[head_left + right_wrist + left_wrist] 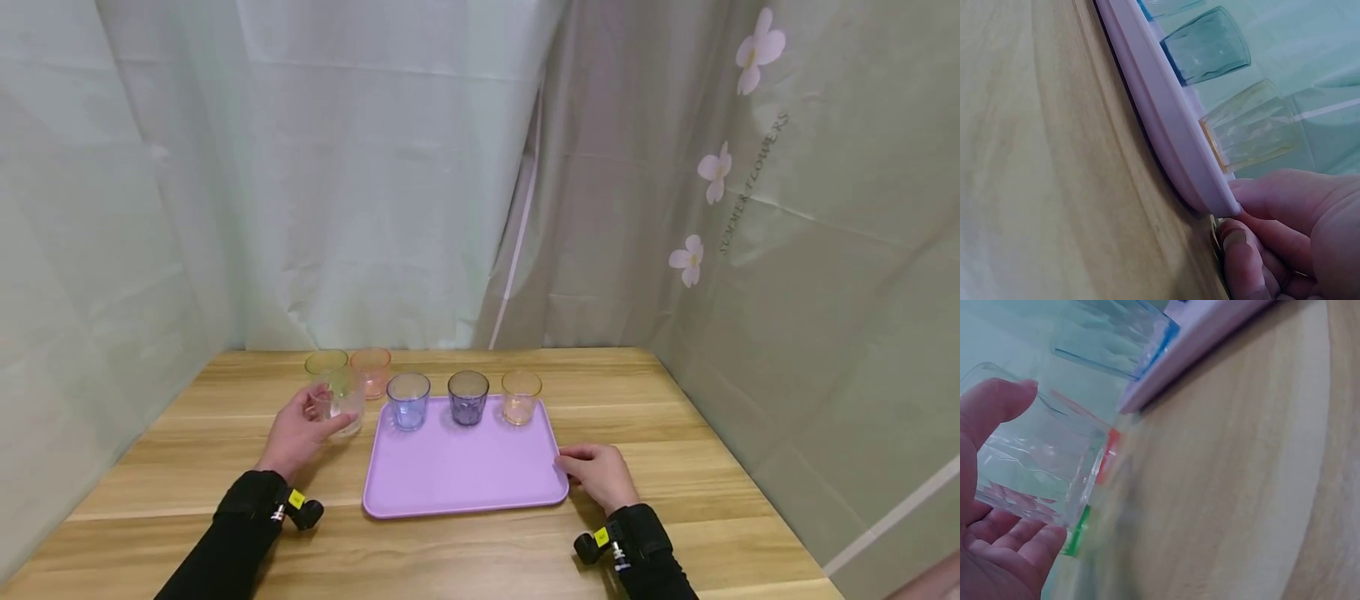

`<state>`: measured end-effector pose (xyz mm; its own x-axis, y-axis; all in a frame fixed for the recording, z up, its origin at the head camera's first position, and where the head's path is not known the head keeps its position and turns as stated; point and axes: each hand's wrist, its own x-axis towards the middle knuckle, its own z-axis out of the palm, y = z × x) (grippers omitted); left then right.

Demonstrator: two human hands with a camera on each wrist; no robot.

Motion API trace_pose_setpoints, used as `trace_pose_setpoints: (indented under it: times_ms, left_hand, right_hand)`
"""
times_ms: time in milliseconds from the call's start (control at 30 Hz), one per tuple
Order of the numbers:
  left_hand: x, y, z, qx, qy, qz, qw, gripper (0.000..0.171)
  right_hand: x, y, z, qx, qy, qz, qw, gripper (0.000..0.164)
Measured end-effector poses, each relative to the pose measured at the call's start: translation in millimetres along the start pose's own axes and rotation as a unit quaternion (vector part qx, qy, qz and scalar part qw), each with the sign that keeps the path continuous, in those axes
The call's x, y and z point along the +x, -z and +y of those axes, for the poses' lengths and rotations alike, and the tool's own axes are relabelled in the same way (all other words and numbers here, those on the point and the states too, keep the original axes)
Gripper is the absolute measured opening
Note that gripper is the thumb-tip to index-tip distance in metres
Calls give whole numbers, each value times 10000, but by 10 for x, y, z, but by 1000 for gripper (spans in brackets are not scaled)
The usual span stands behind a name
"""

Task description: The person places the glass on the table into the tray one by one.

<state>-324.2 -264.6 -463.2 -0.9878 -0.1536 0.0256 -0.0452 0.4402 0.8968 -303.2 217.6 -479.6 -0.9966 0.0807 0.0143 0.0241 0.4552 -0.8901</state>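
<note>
My left hand grips a clear glass to the left of the tray, thumb on one side and fingers on the other. The purple tray lies on the wooden table. At the tray's right edge, my right hand pinches the rim between thumb and fingers, as the right wrist view shows. Along the tray's far side stand a blue glass, a dark grey glass and a yellow-amber glass, all upright.
Behind the clear glass, near the table's far edge, stand a green glass, partly covered, and a pink-orange glass. Pale curtains hang behind and beside the wooden table.
</note>
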Motion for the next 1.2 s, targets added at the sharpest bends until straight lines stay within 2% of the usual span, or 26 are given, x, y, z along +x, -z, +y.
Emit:
trace_pose_setpoints:
  times_ms: [400,1200]
  left_hand:
    - [-176,78,250,38,162,-218,9996,103]
    - [-361,169,554,83,-98,-276,9995,103]
  right_hand:
    - [13,10,2,-65,22,6,10000,22]
    - [-9,2,-9,-47,30,10,10000,22]
